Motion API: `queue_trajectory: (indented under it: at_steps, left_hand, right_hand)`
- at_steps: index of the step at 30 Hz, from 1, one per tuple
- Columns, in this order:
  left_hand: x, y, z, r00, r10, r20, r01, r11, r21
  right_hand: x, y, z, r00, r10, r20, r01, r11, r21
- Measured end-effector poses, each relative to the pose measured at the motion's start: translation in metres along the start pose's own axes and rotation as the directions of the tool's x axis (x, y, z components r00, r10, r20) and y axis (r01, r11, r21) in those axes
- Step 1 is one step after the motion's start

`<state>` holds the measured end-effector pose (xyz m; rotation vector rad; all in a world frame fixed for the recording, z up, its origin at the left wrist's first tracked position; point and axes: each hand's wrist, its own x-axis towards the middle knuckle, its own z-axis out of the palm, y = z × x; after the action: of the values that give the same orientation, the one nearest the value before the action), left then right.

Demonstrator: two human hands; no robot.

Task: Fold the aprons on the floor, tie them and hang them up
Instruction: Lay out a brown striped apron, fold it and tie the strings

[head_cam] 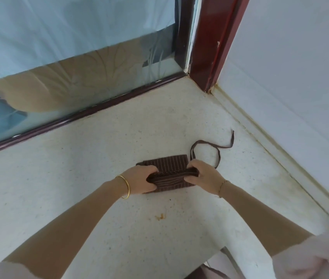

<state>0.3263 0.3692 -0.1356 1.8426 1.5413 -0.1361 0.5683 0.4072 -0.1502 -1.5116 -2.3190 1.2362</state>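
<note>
Both hands grip a brown apron (pixel 172 165) with thin pale stripes, folded down to a small thick rectangle that lies on the floor (pixel 99 158). The left hand (pixel 139 180) curls round the bundle's left end, with the fingers tucked under a raised fold and the thumb on the near side. The right hand (pixel 203 177) clamps the right end the same way, with the fingers over the top of the fold. The hands are apart, and the striped cloth spans the gap between them. The fold nearest the person is lifted a little, while the flat part beyond the hands rests on the floor.

A narrow brown strap (pixel 207 142) comes out from the apron just beyond the right hand. It loops loosely over the floor and trails off further to that side.

A gold bangle (pixel 127 187) circles the left wrist, and a thin bracelet (pixel 222 185) circles the right. Pale sleeves (pixel 310 256) show at the near edge of the view.

The floor is off-white and speckled, with a small orange stain (pixel 160 216) on it nearer the person than the hands. Beyond the hands runs a glass door (pixel 69 77) with a dark red bottom rail. It meets a red door frame (pixel 210 47) beyond the right hand. A white wall (pixel 290 67) stands on the right-hand side.
</note>
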Motion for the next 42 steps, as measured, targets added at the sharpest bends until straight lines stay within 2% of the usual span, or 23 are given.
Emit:
queue_trajectory:
  at_steps: [2,4,6,8,12,16,19,23,26,29,31,32,33,34,35,36,37,38,40,42]
  left_hand:
    - [0.0,-0.008,0.001,0.994,-0.07,0.08,0.091,0.954,-0.285]
    - [-0.003,-0.017,0.006,0.982,-0.138,0.131,0.189,0.77,-0.609]
    - [-0.007,-0.02,0.012,0.968,-0.205,0.146,0.24,0.574,-0.783]
    - [-0.009,-0.021,0.021,0.956,-0.258,0.14,0.25,0.464,-0.85]
    - [-0.008,-0.023,0.029,0.942,-0.32,0.1,0.238,0.429,-0.872]
    - [-0.008,-0.023,0.031,0.932,-0.36,0.032,0.224,0.504,-0.834]
    - [-0.005,-0.024,0.034,0.918,-0.393,-0.06,0.216,0.62,-0.754]
    - [0.0,-0.021,0.036,0.894,-0.37,-0.252,0.22,0.853,-0.473]
    - [0.003,-0.018,0.04,0.876,-0.364,-0.318,0.237,0.897,-0.373]
    - [0.007,-0.014,0.04,0.851,-0.415,-0.323,0.305,0.889,-0.341]
    - [0.007,-0.008,0.036,0.81,-0.48,-0.336,0.39,0.87,-0.301]
    - [0.006,-0.006,0.035,0.78,-0.467,-0.418,0.423,0.884,-0.199]
    - [0.006,-0.005,0.034,0.754,-0.375,-0.539,0.419,0.907,-0.045]
    - [0.005,-0.002,0.035,0.736,-0.217,-0.641,0.376,0.919,0.121]
    - [0.004,0.0,0.039,0.711,0.0,-0.703,0.269,0.924,0.273]
    - [0.006,0.002,0.046,0.716,0.194,-0.67,0.123,0.91,0.395]
    - [0.009,0.002,0.054,0.737,0.315,-0.598,0.0,0.885,0.465]
    - [0.011,0.002,0.06,0.771,0.354,-0.53,-0.062,0.869,0.491]
    - [0.012,0.0,0.067,0.857,0.263,-0.443,-0.03,0.883,0.468]
    - [0.014,-0.005,0.066,0.911,0.171,-0.375,0.011,0.899,0.438]
  right_hand:
    - [0.001,0.002,-0.002,0.997,0.053,0.053,-0.059,0.991,0.118]
    - [0.001,0.003,0.002,0.998,0.058,0.04,-0.062,0.992,0.107]
    - [0.003,0.001,0.007,0.999,0.044,0.009,-0.044,0.996,0.078]
    - [0.007,-0.002,0.012,0.999,0.036,-0.018,-0.036,0.999,0.012]
    - [0.019,-0.007,0.016,0.997,0.064,-0.053,-0.072,0.985,-0.16]
    - [0.03,-0.016,0.019,0.993,0.104,-0.051,-0.115,0.934,-0.338]
    - [0.037,-0.021,0.021,0.989,0.14,-0.055,-0.15,0.902,-0.404]
    - [0.04,-0.024,0.026,0.98,0.184,-0.076,-0.198,0.876,-0.44]
    - [0.041,-0.026,0.028,0.976,0.2,-0.082,-0.215,0.862,-0.459]
    - [0.042,-0.027,0.033,0.971,0.213,-0.107,-0.238,0.839,-0.489]
    - [0.043,-0.027,0.036,0.968,0.218,-0.127,-0.253,0.833,-0.493]
    - [0.044,-0.027,0.036,0.966,0.22,-0.132,-0.257,0.828,-0.498]
    - [0.045,-0.027,0.037,0.966,0.221,-0.134,-0.259,0.825,-0.502]
    - [0.046,-0.028,0.038,0.965,0.223,-0.135,-0.261,0.824,-0.502]
    - [0.047,-0.028,0.038,0.964,0.226,-0.14,-0.266,0.825,-0.499]
    - [0.047,-0.028,0.039,0.962,0.23,-0.148,-0.273,0.825,-0.495]
    - [0.048,-0.028,0.039,0.961,0.231,-0.152,-0.276,0.828,-0.488]
    - [0.048,-0.028,0.039,0.961,0.231,-0.151,-0.276,0.839,-0.47]
    - [0.049,-0.023,0.033,0.957,0.259,-0.132,-0.288,0.903,-0.32]
    - [0.045,-0.016,0.016,0.938,0.317,-0.14,-0.321,0.947,-0.004]
